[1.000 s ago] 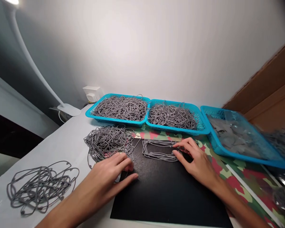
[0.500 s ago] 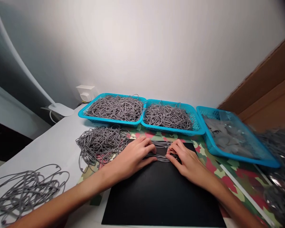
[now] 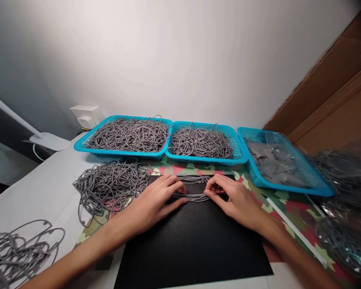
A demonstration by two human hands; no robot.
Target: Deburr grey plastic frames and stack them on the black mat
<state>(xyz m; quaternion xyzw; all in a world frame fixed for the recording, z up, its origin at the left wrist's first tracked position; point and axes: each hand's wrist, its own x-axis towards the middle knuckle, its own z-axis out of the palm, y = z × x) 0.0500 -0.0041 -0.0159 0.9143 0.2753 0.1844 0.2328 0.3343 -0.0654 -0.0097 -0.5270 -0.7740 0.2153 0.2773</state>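
Three baskets (image 3: 168,154) stand behind the mat (image 3: 195,241); a cord heap (image 3: 108,186) lies left of it.

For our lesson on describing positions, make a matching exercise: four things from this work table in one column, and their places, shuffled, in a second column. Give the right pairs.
Things:
1. black mat
2. flat bundle of grey loops
3. loose pile of grey loops
4. tray of grey flat pieces

Places:
A. far right of the tray row
B. between the two hands, on the mat
C. under both hands
D. on the table, left of the mat

Pairs: 1-C, 2-B, 3-D, 4-A
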